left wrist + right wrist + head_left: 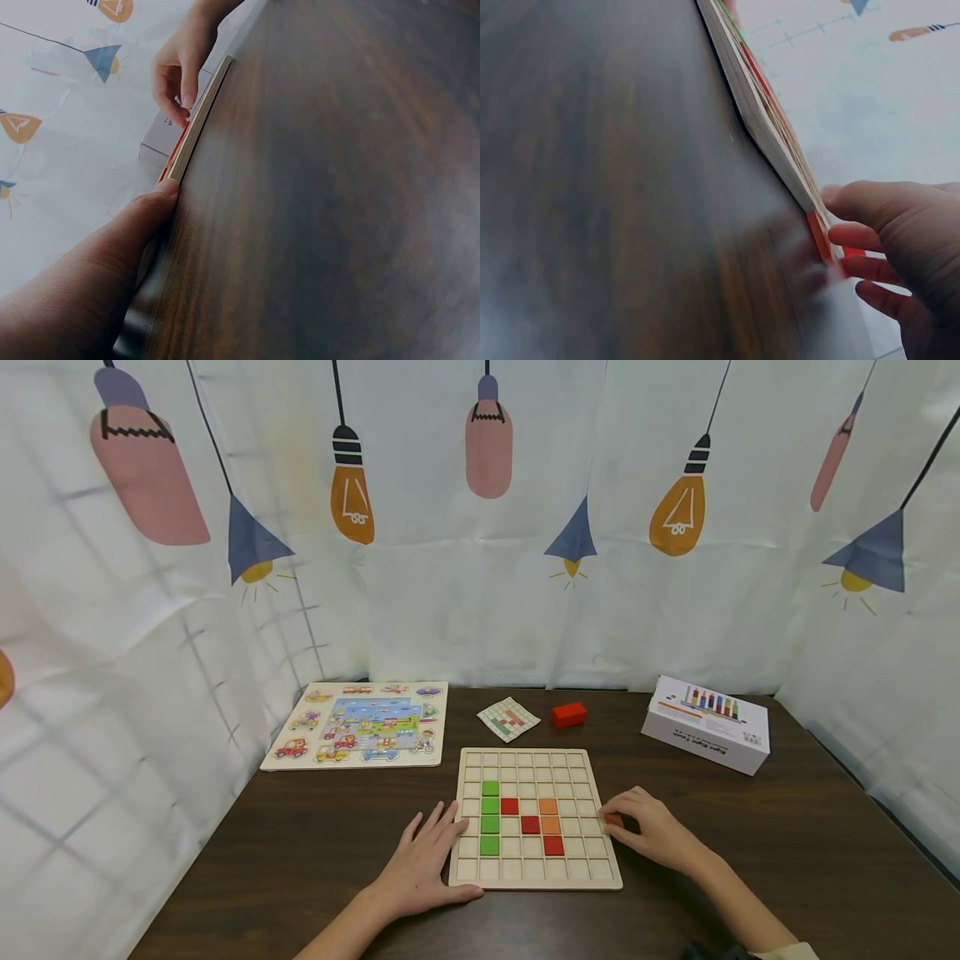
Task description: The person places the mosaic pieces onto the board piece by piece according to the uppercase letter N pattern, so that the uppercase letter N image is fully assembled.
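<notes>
A square wooden grid board lies on the table in the head view. Green tiles form a column on it, with red tiles and orange tiles to the right. My left hand rests at the board's lower left corner with spread fingers; index finger at the left edge, thumb at the near edge. At the right edge is my right hand, fingers loosely bent, thumb apart from the fingers. I see no tile held; its fingertips are partly hidden.
Behind the board lie a small pattern card and a red block. A picture puzzle board is at the back left. A white printed box stands at the back right. White patterned curtains hang around the table.
</notes>
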Available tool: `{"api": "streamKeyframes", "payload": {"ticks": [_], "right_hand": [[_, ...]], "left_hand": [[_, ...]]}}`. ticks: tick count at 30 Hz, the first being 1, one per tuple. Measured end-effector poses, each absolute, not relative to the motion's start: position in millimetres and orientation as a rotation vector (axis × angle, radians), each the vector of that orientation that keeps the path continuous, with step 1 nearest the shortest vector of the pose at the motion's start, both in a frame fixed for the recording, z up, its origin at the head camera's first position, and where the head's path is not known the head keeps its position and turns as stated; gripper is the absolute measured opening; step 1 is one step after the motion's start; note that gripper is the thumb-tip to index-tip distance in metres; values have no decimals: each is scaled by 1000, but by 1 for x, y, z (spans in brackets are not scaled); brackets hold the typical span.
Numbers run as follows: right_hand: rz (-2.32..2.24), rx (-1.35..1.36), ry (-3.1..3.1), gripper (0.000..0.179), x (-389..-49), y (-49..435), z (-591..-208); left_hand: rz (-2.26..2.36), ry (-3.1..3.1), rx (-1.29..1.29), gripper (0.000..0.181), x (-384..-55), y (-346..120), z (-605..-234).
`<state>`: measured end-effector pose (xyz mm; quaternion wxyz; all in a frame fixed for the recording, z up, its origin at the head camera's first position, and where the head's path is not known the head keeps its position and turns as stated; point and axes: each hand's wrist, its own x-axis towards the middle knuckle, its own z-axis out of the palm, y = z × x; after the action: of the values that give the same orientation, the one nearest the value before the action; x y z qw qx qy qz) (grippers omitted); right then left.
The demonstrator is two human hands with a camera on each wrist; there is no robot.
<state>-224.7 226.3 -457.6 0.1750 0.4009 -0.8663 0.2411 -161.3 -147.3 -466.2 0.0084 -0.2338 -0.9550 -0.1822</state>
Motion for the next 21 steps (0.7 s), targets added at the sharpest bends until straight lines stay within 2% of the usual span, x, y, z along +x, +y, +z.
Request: {"api": "streamKeyframes", "payload": {"ticks": [21], "right_hand": [[699,1087,-2468,26,-219,239,-465]], "left_hand": [[-575,-2946,-755,94,-161,-147,-467]]}}
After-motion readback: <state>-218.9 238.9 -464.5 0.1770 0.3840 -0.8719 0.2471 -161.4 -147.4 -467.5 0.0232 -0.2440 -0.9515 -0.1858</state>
